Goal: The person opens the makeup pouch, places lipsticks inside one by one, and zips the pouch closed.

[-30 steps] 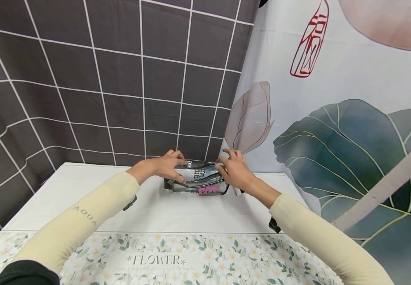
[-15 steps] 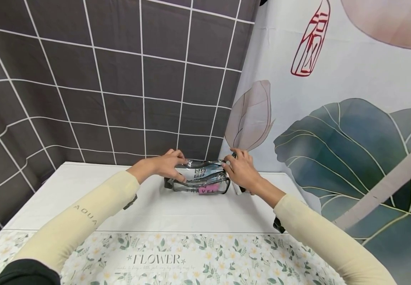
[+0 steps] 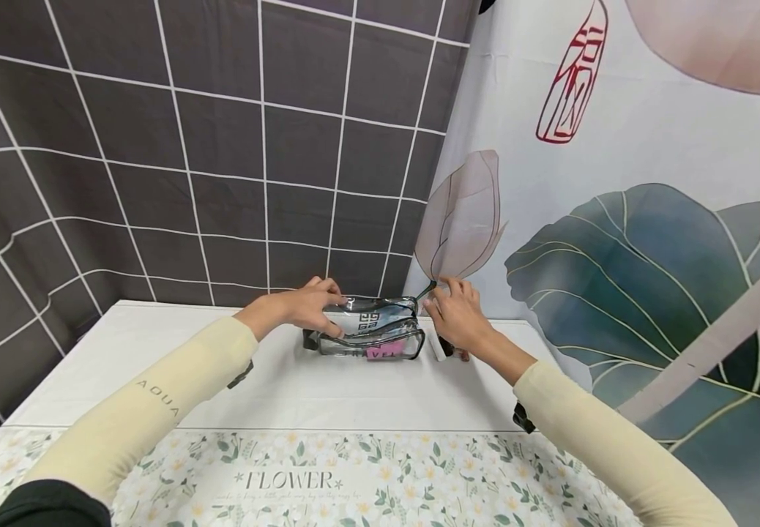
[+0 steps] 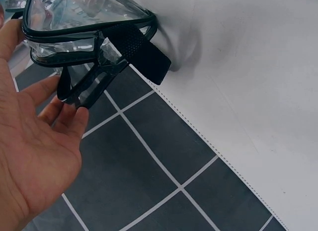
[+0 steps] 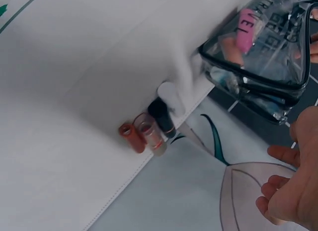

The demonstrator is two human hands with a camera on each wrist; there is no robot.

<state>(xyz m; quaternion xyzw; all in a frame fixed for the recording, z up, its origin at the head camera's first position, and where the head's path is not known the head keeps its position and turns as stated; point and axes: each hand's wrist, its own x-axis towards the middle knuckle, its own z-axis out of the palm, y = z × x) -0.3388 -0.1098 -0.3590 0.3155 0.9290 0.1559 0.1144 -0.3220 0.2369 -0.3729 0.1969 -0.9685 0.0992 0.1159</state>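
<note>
A clear toiletry bag (image 3: 370, 322) with black trim stands near the table's back edge, its top agape. Inside lies a pink tube (image 5: 246, 31), among other contents hard to make out. My left hand (image 3: 314, 304) grips the bag's left end; in the left wrist view its fingertips (image 4: 79, 116) hold the black-trimmed rim, and a black strap (image 4: 141, 54) hangs beside them. To the right of the bag, my right hand (image 3: 460, 316) is apart from it, fingers loosely bent and holding nothing in the right wrist view.
Beside the bag's right end stand several small cosmetics: an orange-red tube (image 5: 132, 137), a clear pinkish bottle (image 5: 150, 134), a black item (image 5: 161, 115) and a white one (image 5: 171, 98). A grey grid curtain (image 3: 222, 197) hangs behind the white table (image 3: 274, 395).
My right hand has left the bag's right rim and moved right, toward the small cosmetics. The left hand keeps its hold, and the bag has barely moved.
</note>
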